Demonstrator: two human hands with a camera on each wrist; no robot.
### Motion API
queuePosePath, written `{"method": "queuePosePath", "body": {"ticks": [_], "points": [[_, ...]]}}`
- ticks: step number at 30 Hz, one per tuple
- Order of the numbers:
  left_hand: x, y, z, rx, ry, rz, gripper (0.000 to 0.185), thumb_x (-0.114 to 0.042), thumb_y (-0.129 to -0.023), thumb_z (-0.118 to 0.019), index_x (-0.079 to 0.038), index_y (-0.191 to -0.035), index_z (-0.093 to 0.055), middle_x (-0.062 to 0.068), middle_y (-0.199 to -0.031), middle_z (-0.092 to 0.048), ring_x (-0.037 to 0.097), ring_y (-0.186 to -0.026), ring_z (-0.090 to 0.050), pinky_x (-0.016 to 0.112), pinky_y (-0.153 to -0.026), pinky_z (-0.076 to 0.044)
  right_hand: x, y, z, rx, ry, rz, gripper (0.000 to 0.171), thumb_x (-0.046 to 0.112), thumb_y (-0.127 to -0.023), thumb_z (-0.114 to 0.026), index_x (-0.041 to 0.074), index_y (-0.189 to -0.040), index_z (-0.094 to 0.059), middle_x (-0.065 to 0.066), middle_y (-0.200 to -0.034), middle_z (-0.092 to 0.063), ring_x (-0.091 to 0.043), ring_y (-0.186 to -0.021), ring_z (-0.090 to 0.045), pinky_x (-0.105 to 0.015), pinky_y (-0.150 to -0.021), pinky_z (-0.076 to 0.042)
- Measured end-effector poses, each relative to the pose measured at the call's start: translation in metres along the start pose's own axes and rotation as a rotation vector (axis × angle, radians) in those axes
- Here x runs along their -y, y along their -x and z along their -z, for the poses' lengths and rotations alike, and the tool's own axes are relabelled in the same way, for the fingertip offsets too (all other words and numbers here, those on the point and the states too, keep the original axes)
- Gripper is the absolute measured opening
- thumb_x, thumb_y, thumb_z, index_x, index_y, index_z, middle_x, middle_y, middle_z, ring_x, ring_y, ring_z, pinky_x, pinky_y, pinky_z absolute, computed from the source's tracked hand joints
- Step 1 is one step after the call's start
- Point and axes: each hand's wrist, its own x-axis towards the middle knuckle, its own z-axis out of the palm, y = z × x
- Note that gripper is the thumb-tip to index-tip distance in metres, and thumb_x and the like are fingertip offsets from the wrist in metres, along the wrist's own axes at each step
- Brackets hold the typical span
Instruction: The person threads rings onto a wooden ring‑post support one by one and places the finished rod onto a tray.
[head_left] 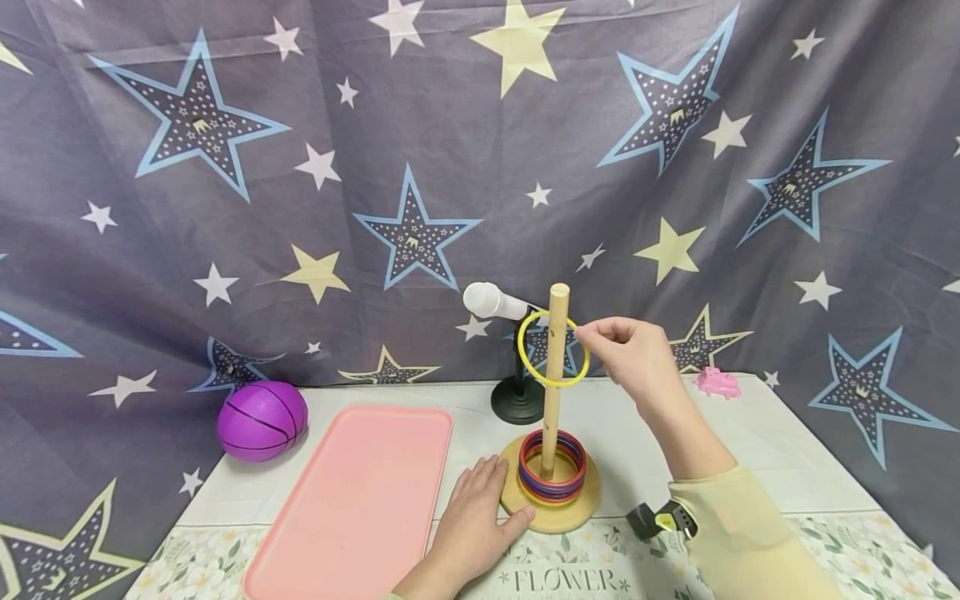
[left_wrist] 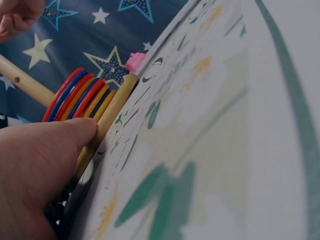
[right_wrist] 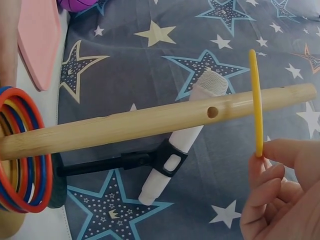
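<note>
My right hand [head_left: 633, 354] pinches the right edge of a yellow ring [head_left: 523, 357] between thumb and fingertips. The ring encircles the upper part of an upright wooden peg [head_left: 559, 298], well above a stack of red, blue and yellow rings [left_wrist: 82, 97] low on that peg. In the right wrist view the yellow ring [right_wrist: 257, 107] crosses the peg edge-on, past a small drilled hole. My left hand [head_left: 476, 525] rests with extended fingers at the left side of the round wooden base [head_left: 566, 523], its thumb [left_wrist: 82, 131] against the base beside the stack.
Behind the peg stands a white microphone [head_left: 487, 300] on a black stand. A pink tray [head_left: 360, 492] lies to the left, with a purple ball [head_left: 262, 421] beyond it. Farther right are a small pink object [head_left: 717, 382] and a starry curtain [head_left: 450, 125] at the back.
</note>
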Motion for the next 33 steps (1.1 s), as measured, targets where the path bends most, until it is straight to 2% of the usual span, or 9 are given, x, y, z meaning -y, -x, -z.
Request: {"method": "queuePosePath", "body": {"ticks": [10, 18, 26, 33], "points": [[0.000, 0.001, 0.000, 0.005, -0.001, 0.003, 0.087, -0.057, -0.102, -0.072, 0.005, -0.160, -0.052, 0.026, -0.167, -0.048, 0.042, -0.160, -0.038, 0.062, -0.132, -0.025, -0.013, 0.001, -0.001, 0.023, 0.017, -0.044, 0.029, 0.034, -0.100, -0.084, 0.005, -0.104, -0.082, 0.006, -0.066, -0.055, -0.012, -0.059, -0.049, -0.028, -0.051, -0.039], [0.000, 0.002, 0.000, 0.004, -0.010, 0.004, 0.087, -0.057, -0.102, -0.072, 0.004, -0.160, -0.052, 0.026, -0.167, -0.048, 0.042, -0.160, -0.039, 0.061, -0.132, -0.025, -0.022, 0.003, -0.001, 0.045, 0.058, -0.067, 0.029, 0.033, -0.101, -0.083, 0.004, -0.109, -0.082, 0.004, -0.065, -0.054, -0.013, -0.060, -0.049, -0.029, -0.053, -0.038], [0.002, 0.001, -0.002, -0.025, -0.012, -0.022, 0.085, -0.056, -0.103, -0.072, 0.006, -0.158, -0.053, 0.027, -0.165, -0.049, 0.044, -0.158, -0.041, 0.064, -0.131, -0.027, -0.032, 0.003, -0.001, 0.073, 0.066, -0.063, 0.032, 0.030, -0.101, -0.082, -0.001, -0.111, -0.081, 0.004, -0.066, -0.055, -0.011, -0.059, -0.048, -0.027, -0.052, -0.038], [0.000, 0.001, 0.000, -0.025, -0.022, -0.025, 0.085, -0.055, -0.103, -0.072, 0.007, -0.158, -0.053, 0.028, -0.165, -0.049, 0.043, -0.158, -0.040, 0.062, -0.132, -0.026, -0.041, 0.002, -0.002, 0.106, 0.080, -0.058, 0.030, 0.027, -0.102, -0.081, -0.002, -0.110, -0.081, 0.004, -0.066, -0.056, -0.011, -0.058, -0.048, -0.027, -0.051, -0.039]]}}
